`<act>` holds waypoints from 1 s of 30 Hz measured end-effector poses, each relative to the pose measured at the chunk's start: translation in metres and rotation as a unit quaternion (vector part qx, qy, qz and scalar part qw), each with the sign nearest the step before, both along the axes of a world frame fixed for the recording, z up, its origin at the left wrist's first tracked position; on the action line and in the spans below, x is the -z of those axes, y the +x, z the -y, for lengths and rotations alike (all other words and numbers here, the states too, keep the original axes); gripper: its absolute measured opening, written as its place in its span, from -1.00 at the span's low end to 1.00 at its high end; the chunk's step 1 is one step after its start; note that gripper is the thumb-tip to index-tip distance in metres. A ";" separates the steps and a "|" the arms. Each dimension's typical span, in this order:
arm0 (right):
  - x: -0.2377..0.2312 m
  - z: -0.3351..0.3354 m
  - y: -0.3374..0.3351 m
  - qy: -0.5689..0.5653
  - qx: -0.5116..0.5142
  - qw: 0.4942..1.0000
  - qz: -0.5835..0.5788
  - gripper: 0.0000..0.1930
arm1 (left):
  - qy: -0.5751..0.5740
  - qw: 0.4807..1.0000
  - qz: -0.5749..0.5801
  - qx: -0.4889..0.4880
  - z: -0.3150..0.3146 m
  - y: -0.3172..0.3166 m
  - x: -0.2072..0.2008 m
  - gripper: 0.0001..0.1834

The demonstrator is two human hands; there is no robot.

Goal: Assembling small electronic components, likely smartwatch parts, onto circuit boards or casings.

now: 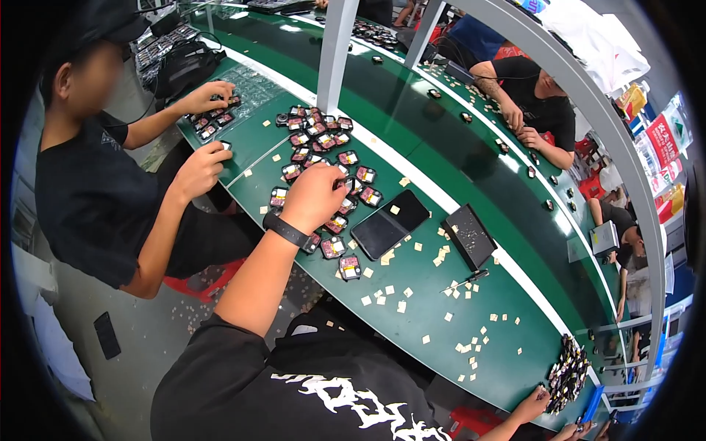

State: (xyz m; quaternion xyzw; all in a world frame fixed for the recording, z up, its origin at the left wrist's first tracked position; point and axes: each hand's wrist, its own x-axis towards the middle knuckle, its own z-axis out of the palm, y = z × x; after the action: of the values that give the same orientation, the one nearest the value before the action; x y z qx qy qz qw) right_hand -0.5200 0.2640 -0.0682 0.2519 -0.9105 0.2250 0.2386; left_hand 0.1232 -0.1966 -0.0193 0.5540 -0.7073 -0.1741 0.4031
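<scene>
Fisheye bending curves the green table [412,294] across the head view, and its far edges blur toward the dark rim. The left hand [315,195] reaches out over a spread of small dark square parts [323,143] with pink and silver faces. Its back faces the camera, so the curled fingers are mostly hidden; something small shows at the fingertips, but whether it is pinched there cannot be told. A black wristband [285,230] sits on that wrist. The right hand [531,406] shows only in part at the lower edge, fingers stretched toward a dense pile of the same parts [568,373]; whether it has hold of any is hard to make out. Between the two hands lie a black phone [390,223], a black tray [469,236] and scattered pale paper squares [382,294]. A person in black [95,198] at left handles more parts, and another person [533,99] across the table is partly cut off by a grey post [334,51].
</scene>
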 end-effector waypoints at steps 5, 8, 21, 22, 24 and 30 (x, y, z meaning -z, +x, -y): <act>-0.006 0.009 0.035 -0.030 0.017 0.999 0.022 -0.70 | 0.066 0.996 0.062 -0.011 -0.002 -0.002 -0.021 -0.74; -0.006 0.025 0.071 -0.081 -0.053 0.995 0.034 -0.71 | -0.075 0.984 0.140 -0.084 -0.017 -0.007 -0.032 -0.69; -0.083 0.171 0.374 -0.123 -0.519 0.807 0.254 -0.74 | 0.543 0.559 -0.474 0.410 -0.196 -0.125 -0.015 -0.47; -0.091 0.170 0.375 -0.086 -0.504 0.805 0.301 -0.76 | 0.544 0.574 -0.475 0.385 -0.195 -0.122 -0.015 -0.49; -0.087 0.159 0.367 -0.117 -0.486 0.794 0.346 -0.79 | 0.513 0.643 -0.442 0.357 -0.195 -0.113 -0.011 -0.59; -0.111 0.152 0.364 -0.089 -0.387 0.784 0.477 -0.54 | 0.286 0.857 -0.145 0.404 -0.177 -0.100 -0.037 -0.78</act>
State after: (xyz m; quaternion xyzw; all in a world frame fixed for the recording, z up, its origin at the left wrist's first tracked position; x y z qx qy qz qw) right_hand -0.1562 0.1124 0.0427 0.4217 -0.7101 0.4698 -0.3117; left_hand 0.0235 -0.0194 0.0174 0.2792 -0.7213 -0.5946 0.2194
